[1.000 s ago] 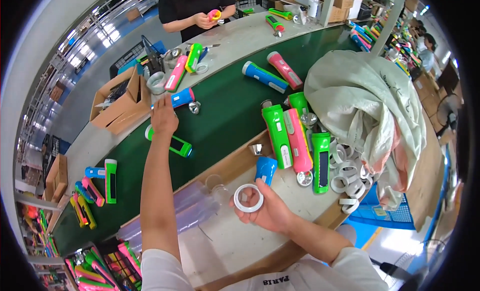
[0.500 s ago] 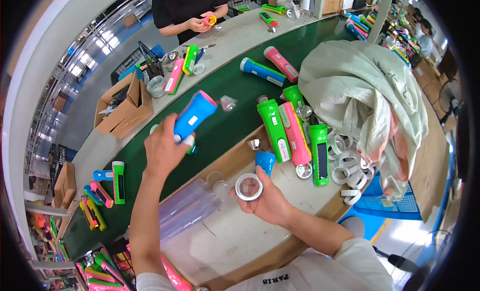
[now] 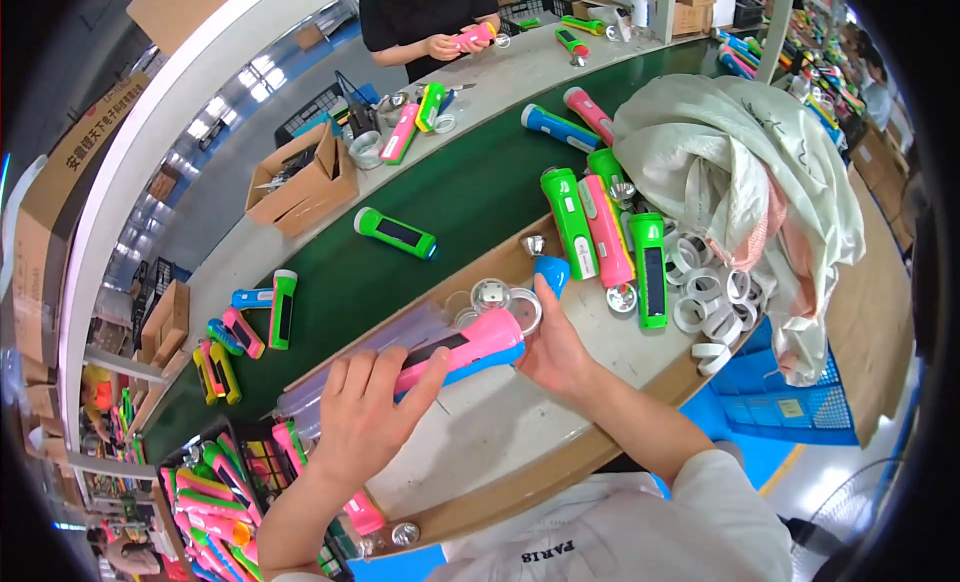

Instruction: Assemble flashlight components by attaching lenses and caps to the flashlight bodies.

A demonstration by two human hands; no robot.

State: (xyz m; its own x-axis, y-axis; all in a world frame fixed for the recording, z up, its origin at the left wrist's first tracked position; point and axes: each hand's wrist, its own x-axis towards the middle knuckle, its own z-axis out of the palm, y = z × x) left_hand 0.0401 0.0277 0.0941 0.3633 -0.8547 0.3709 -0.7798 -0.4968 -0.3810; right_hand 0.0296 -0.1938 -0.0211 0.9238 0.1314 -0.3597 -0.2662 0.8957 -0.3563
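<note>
The pink-and-blue flashlight (image 3: pixel 485 344) is held aslant above the worktop (image 3: pixel 500 437), its head up and to the right; the worktop's light surface stretches below it to a brown raised edge (image 3: pixel 530 494) on the near side. Room is tighter beyond the head, where a blue flashlight head (image 3: pixel 551 273) sits just past the right hand (image 3: pixel 560 354). The pink side looks glossy, with a dark panel partly under the fingers. The left hand (image 3: pixel 362 422) has its fingers clamped around the body; the right hand's are closed on a white ring (image 3: pixel 524 310) beside the head, though contact between them cannot be told. A silver reflector (image 3: pixel 490 295) shows just above. Farther out lie a green belt (image 3: pixel 335 292) and white rings (image 3: pixel 705 300).
</note>
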